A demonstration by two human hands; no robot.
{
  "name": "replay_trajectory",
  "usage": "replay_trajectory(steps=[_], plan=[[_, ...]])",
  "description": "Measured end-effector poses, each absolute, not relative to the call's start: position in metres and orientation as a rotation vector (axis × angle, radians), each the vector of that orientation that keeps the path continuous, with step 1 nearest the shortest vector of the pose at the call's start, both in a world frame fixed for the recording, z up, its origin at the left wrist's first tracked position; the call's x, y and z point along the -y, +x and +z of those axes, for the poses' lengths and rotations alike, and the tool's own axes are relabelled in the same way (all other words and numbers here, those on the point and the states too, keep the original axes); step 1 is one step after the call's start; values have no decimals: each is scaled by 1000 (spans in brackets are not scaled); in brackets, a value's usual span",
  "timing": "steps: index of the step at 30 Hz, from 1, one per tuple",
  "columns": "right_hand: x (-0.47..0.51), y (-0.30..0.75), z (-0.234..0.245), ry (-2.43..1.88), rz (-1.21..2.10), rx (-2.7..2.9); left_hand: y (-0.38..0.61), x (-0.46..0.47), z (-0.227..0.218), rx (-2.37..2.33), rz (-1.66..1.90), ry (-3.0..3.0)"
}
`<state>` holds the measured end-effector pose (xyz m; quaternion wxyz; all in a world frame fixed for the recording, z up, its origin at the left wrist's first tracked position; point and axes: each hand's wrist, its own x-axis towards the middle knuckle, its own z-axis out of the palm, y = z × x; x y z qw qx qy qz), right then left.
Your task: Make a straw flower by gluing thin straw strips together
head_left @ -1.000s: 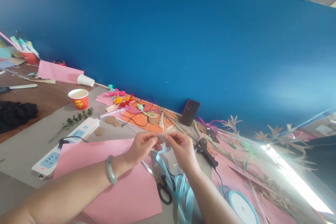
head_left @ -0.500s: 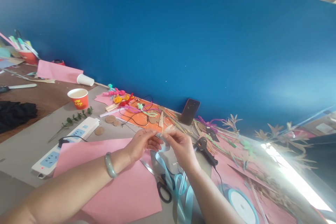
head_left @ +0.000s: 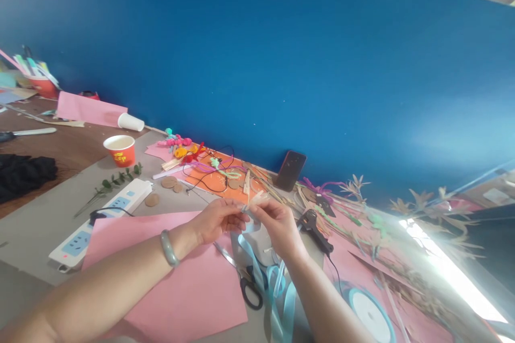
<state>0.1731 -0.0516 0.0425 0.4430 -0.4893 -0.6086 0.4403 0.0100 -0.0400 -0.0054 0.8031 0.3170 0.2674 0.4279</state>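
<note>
My left hand (head_left: 221,220), with a bangle (head_left: 169,248) at its wrist, pinches a small piece of light blue ribbon (head_left: 245,241) between thumb and forefinger. My right hand (head_left: 278,225) meets it fingertip to fingertip and pinches the same ribbon. From the fingers the ribbon hangs down in loops toward the front of the table. Pale strips stick up just behind the fingertips; whether they are held I cannot tell. Below my hands, scissors (head_left: 251,293) with black handles lie partly on a pink sheet (head_left: 181,289), partly covered by ribbon.
A white power strip (head_left: 100,225) and a red paper cup (head_left: 120,151) stand at left. A black glue gun (head_left: 317,231) lies right of my hands, with a ribbon spool (head_left: 370,313) nearer. A phone (head_left: 290,170) leans on the blue wall (head_left: 257,53). Dried stems (head_left: 434,268) crowd the right.
Almost nothing differs. My fingertips have shifted very slightly on the ribbon, and both hands stay in the same place.
</note>
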Motion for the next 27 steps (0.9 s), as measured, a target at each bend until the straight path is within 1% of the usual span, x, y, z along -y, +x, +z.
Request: replay_trajectory(steps=[27], plan=[[52, 174, 46, -1206, 1172, 1549, 12, 44, -4, -741, 1040, 909]])
